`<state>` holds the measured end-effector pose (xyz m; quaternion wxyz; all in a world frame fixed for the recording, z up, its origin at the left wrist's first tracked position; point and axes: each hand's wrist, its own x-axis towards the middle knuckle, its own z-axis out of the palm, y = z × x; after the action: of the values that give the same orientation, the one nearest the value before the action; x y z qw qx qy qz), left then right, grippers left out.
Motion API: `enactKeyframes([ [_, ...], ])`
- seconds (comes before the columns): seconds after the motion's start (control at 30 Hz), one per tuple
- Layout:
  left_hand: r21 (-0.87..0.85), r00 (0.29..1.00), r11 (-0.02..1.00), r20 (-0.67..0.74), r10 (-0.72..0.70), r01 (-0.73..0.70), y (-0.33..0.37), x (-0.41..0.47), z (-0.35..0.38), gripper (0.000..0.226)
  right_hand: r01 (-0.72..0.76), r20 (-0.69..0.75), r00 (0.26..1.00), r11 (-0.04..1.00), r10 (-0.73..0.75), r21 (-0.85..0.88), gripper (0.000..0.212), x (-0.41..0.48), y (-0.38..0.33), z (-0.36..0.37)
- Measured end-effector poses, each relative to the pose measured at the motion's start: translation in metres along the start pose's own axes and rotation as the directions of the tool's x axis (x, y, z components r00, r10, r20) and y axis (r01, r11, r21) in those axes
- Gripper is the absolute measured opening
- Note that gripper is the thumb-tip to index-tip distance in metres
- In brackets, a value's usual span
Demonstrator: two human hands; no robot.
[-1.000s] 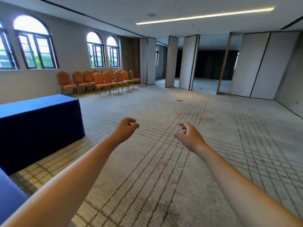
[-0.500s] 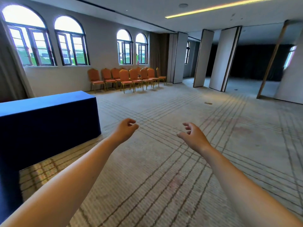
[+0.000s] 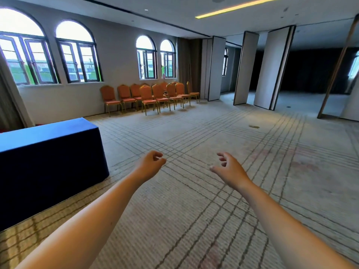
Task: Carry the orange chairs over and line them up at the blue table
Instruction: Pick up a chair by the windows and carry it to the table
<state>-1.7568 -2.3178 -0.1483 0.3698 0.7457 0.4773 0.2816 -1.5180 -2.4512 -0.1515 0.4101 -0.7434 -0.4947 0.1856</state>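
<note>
Several orange chairs (image 3: 149, 96) with gold legs stand in two rows against the far wall under the arched windows. The blue table (image 3: 48, 133), draped to the floor in a blue cloth, is close on my left. My left hand (image 3: 150, 165) reaches forward over the carpet with fingers loosely curled and holds nothing. My right hand (image 3: 229, 168) is level with it to the right, fingers apart and empty. Both hands are far from the chairs.
Patterned carpet (image 3: 213, 142) stretches from me to the chairs. Folding partition panels (image 3: 270, 68) stand half open at the back right, with a dark room behind. A small dark mark (image 3: 254, 126) lies on the carpet at mid-right. A curtain (image 3: 9, 101) hangs at the far left.
The view has swung left, so the chairs and windows have shifted toward the centre and look a little nearer. Both hands stay held out and empty.
</note>
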Motion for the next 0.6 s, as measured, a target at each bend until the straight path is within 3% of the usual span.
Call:
enactKeyframes([
  [0.4, 0.055, 0.997, 0.998, -0.073, -0.028, 0.032, 0.035, 0.312, 0.072, 0.035, 0.091, 0.079, 0.993, 0.996, -0.092, 0.017, 0.065, 0.36, 0.059, -0.02],
  [0.6, 0.107, 0.991, 0.99, -0.108, -0.081, 0.092, 0.018, 0.434, 0.079, 0.039, 0.102, 0.142, 0.984, 0.994, -0.106, 0.032, 0.066, 0.498, 0.067, -0.003],
])
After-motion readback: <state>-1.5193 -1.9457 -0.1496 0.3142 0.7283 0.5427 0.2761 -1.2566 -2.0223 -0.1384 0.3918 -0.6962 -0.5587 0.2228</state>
